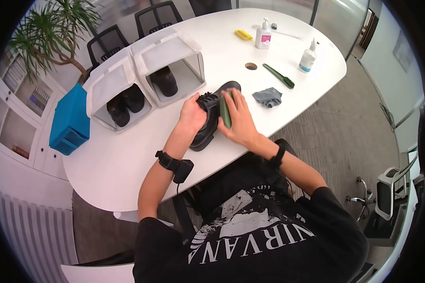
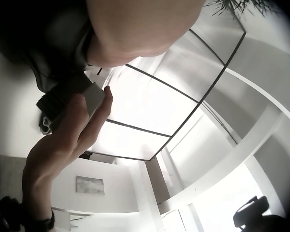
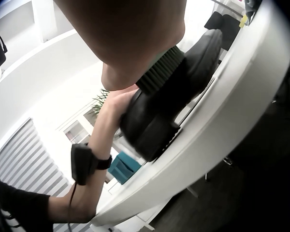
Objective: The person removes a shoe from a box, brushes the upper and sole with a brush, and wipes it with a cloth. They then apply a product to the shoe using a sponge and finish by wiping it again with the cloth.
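Observation:
A black lace-up shoe (image 1: 204, 137) lies over the white table, its toe pointing away from the person and its heel at the near end. My left hand (image 1: 192, 114) holds it from the left near the laces, with some fingers hidden behind the shoe. In my right hand (image 1: 241, 118) is a green-backed brush (image 1: 225, 111), gripped between thumb and fingers. Its dark bristles (image 3: 160, 71) meet the shoe's side in the right wrist view. The left wrist view shows the right thumb and fingers around the brush block (image 2: 93, 96).
Two white shoe boxes (image 1: 167, 45) with open fronts hold black shoes (image 1: 164, 81) at the left, beside a teal box (image 1: 73, 120). Toward the right lie a grey cloth (image 1: 268, 97), a green long-handled brush (image 1: 278, 76), two pump bottles (image 1: 308, 59) and a yellow brush (image 1: 243, 35).

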Tool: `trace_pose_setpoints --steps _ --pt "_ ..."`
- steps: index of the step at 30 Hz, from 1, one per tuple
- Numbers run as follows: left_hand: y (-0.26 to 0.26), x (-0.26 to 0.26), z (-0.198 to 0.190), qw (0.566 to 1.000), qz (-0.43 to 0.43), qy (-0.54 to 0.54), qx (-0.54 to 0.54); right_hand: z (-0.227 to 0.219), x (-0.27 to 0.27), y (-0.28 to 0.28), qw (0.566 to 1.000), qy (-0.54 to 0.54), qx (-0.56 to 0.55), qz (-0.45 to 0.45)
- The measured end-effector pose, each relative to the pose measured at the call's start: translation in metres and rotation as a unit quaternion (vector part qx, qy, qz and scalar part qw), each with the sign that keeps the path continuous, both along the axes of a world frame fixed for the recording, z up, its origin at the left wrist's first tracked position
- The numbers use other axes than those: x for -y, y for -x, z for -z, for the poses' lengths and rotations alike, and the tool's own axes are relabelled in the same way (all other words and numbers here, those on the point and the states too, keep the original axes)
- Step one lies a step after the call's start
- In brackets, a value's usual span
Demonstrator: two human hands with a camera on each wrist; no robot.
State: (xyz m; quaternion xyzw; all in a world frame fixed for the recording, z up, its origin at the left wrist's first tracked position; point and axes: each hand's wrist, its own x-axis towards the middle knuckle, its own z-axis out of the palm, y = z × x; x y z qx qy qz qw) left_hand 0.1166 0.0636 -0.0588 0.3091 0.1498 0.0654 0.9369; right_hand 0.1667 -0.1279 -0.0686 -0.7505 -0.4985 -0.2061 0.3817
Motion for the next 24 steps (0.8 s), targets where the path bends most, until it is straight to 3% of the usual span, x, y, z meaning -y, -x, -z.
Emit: trace_pose_setpoints --steps 4,6,9,12,16,18,19,21,24 --pt "0.007 -0.016 -0.014 0.998 -0.060 0.008 -0.006 0.009 -0.039 -0.052 0.994 -0.058 -0.058 0.077" --pt "0.001 -0.024 -0.010 0.994 -0.106 0.004 -0.020 0.000 -0.042 -0.018 0.998 -0.030 -0.036 0.047" --pt "-0.006 -0.057 0.017 0.997 -0.081 0.006 -0.012 -0.005 -0.035 0.037 0.998 -0.028 -0.006 -0.049" --pt "-0.002 -0.061 0.020 0.997 -0.076 -0.011 -0.009 0.004 -0.056 0.004 0.998 -0.064 0.011 -0.017" --pt "0.000 -0.053 0.008 0.994 -0.107 -0.017 -0.033 -0.018 -0.084 -0.017 0.996 -0.051 -0.071 0.030" --pt "0.007 -0.045 -0.008 0.995 -0.093 0.017 -0.039 -0.007 -0.075 0.017 0.998 -0.061 -0.014 -0.009" --pt "0.002 -0.058 0.006 0.995 -0.087 0.033 -0.038 -0.008 -0.064 0.038 0.998 -0.048 -0.010 -0.050" --pt "0.004 -0.053 -0.004 0.996 -0.081 0.004 -0.029 -0.014 -0.054 0.059 0.995 -0.026 0.003 -0.094" --pt "0.009 -0.049 0.006 0.995 -0.088 -0.033 -0.018 -0.011 -0.080 0.011 0.998 -0.062 0.003 -0.026"
